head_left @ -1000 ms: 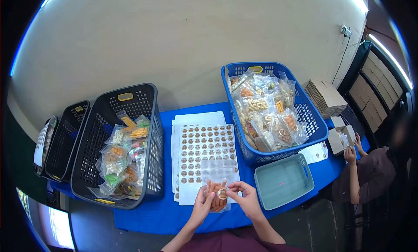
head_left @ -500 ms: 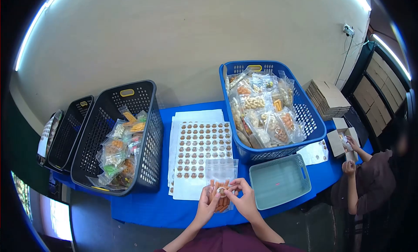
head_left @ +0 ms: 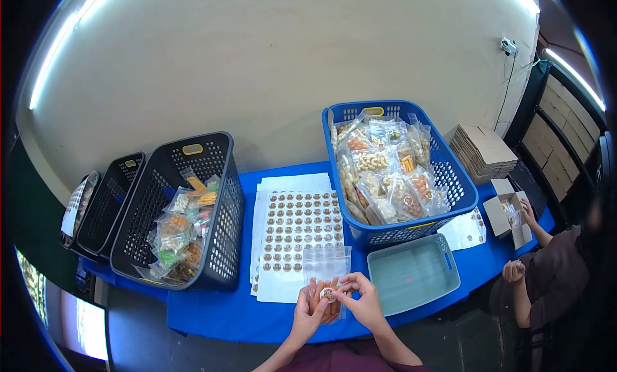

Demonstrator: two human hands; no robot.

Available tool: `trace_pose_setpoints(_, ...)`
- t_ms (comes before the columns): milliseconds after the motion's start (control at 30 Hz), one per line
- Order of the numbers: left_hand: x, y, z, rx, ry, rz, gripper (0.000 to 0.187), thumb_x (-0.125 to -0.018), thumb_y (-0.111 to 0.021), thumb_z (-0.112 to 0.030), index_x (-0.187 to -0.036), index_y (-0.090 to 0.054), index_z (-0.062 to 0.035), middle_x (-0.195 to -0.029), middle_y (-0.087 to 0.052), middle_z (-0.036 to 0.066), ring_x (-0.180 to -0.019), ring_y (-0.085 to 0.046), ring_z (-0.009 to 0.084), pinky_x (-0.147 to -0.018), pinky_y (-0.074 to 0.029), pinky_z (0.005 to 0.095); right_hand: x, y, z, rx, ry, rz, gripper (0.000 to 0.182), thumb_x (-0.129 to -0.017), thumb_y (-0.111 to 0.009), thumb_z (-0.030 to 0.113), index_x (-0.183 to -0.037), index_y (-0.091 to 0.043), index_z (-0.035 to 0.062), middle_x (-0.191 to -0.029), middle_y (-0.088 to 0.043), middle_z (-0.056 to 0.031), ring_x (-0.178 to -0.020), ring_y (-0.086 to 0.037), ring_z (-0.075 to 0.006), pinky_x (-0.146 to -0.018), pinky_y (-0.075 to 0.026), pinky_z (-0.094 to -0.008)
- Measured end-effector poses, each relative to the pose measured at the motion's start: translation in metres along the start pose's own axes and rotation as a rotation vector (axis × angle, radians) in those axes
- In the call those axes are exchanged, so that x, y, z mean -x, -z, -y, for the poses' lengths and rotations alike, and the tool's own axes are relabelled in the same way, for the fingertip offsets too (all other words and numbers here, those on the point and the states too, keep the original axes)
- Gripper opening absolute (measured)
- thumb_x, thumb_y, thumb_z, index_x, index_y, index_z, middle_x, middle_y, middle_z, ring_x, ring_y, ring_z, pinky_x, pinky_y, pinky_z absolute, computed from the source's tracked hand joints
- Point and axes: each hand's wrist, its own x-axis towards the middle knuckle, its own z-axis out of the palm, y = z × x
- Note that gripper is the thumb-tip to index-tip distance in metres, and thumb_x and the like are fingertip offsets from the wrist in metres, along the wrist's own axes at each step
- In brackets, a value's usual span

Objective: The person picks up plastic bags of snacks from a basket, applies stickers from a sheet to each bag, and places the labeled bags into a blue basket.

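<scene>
Both my hands hold a clear snack bag (head_left: pixel 324 269) of orange sticks at the table's near edge. My left hand (head_left: pixel 306 316) grips its lower left side. My right hand (head_left: pixel 361 300) presses a round brown sticker (head_left: pixel 327 295) onto the bag's front with thumb and fingers. Just behind the bag lies a white sticker sheet (head_left: pixel 297 234) with rows of round brown stickers, on top of more sheets.
A blue basket (head_left: pixel 463 186) full of snack bags stands at the right, a pale green tray (head_left: pixel 412 275) before it. A black basket (head_left: pixel 144 214) with several bags is at the left, more black baskets beyond. Another person (head_left: pixel 546 275) sits at the right by small boxes (head_left: pixel 508 211).
My hands and the bag have stayed together at the table edge, the right fingers shifting over the sticker. The view has tilted slightly. The other person's hands have moved apart.
</scene>
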Motion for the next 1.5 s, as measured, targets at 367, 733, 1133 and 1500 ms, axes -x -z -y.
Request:
trace_pose_setpoints(367, 0.007, -0.008, -0.003, 0.237, 0.144, -0.054, 0.029, -0.086, -0.05, -0.008, -0.111, -0.037, 0.0009, -0.104, -0.05, 0.01, -0.097, -0.048, 0.0111, -0.083, -0.041, 0.025, 0.007, -0.004, -0.004, 0.233, 0.064, -0.123, 0.028, -0.069, -0.069, 0.005, -0.088, -0.05, 0.0017, -0.067, -0.052, 0.0001, -0.056, -0.043, -0.0046, -0.052, -0.036, -0.0185)
trace_pose_setpoints(733, 0.004, -0.01, -0.003, 0.192, 0.095, -0.092, 0.02, -0.086, -0.051, -0.009, -0.102, -0.042, 0.0003, -0.094, -0.053, 0.007, -0.088, -0.051, 0.0079, -0.075, -0.042, 0.0215, 0.0, -0.001, -0.015, -0.194, -0.072, 0.027, 0.032, -0.075, -0.065, 0.008, -0.101, -0.047, 0.0018, -0.095, -0.052, -0.0035, -0.087, -0.05, -0.0091, -0.076, -0.041, -0.0237)
trace_pose_setpoints(1133, 0.004, -0.01, 0.008, 0.171, 0.139, -0.17, 0.017, -0.086, -0.054, -0.015, -0.092, -0.044, -0.0017, -0.086, -0.052, 0.004, -0.08, -0.048, 0.0051, -0.069, -0.042, 0.0202, 0.002, 0.001, -0.028, -0.314, -0.117, 0.249, 0.029, -0.079, -0.059, 0.003, -0.106, -0.047, -0.0002, -0.103, -0.054, -0.0063, -0.095, -0.052, -0.0108, -0.084, -0.041, -0.0246)
trace_pose_setpoints(1500, 0.004, -0.011, 0.003, 0.148, 0.097, -0.111, 0.016, -0.085, -0.055, -0.012, -0.092, -0.045, -0.0022, -0.087, -0.054, 0.005, -0.081, -0.049, 0.005, -0.068, -0.042, 0.0198, 0.007, -0.007, -0.03, -0.31, -0.116, 0.071, 0.025, -0.081, -0.057, 0.007, -0.103, -0.05, -0.0033, -0.097, -0.056, -0.0072, -0.091, -0.053, -0.0105, -0.081, -0.041, -0.0237)
